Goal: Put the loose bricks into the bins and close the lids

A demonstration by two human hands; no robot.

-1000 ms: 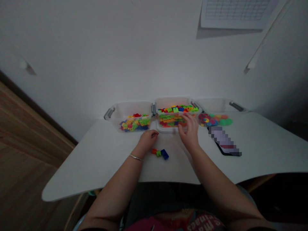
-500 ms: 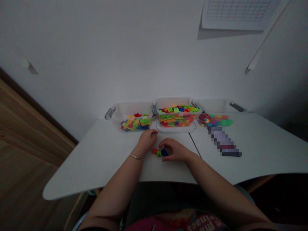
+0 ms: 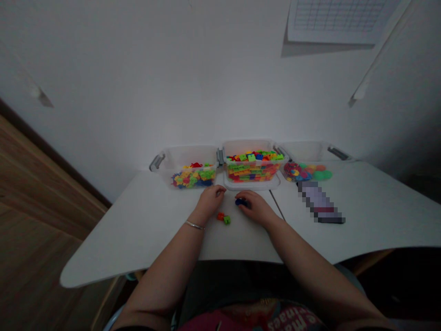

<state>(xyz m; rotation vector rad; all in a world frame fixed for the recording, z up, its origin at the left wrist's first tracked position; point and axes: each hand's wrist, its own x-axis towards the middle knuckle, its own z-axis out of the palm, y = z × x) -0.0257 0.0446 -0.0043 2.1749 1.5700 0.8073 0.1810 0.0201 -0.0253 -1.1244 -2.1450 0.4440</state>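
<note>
My right hand (image 3: 257, 206) pinches a dark blue toy block (image 3: 243, 202) between thumb and fingers, a little above or at the tabletop. In front of the central bin, my left hand (image 3: 211, 201) rests with its fingers curled in; whether anything is inside them is hidden. Between the two forearms, an orange toy block (image 3: 221, 216) and a green toy block (image 3: 227, 220) lie close together on the white table (image 3: 165, 230). I cannot tell whether these two are joined.
Along the wall stand a left clear bin (image 3: 193, 156) of mixed pieces, a middle clear bin (image 3: 250, 146) of blocks on a lid (image 3: 255, 186), and a right clear bin (image 3: 303, 151) with round pieces. A blurred-out flat object (image 3: 320, 202) lies at right. A seam (image 3: 277, 204) crosses the table.
My right hand has closed on the blue block and moved it away from the orange and green blocks, toward the bins. My left hand has stayed in place.
</note>
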